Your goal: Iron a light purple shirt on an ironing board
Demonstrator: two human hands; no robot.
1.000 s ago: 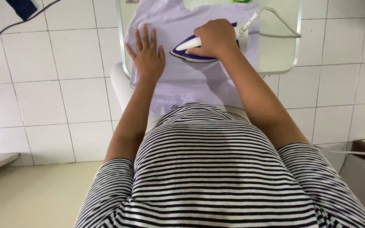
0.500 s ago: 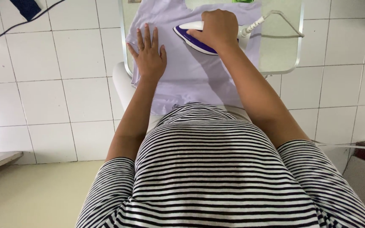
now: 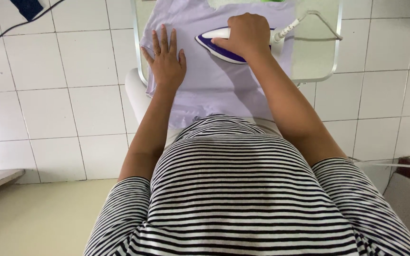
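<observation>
A: State the position of the iron.

B: The purple and white iron (image 3: 221, 45) sits flat on the lilac garment (image 3: 214, 80), which is spread over the ironing board (image 3: 316, 57).

A: Right hand?

B: The right hand (image 3: 245, 35) is clenched around the iron's handle. The cord (image 3: 309, 19) exits to its right.

A: Left hand?

B: The left hand (image 3: 167, 59) lies flat on the garment, fingers released and spread, just beside the iron, not touching it.

One head-worn camera looks steeply down, close over the ironing board (image 3: 319, 57).
</observation>
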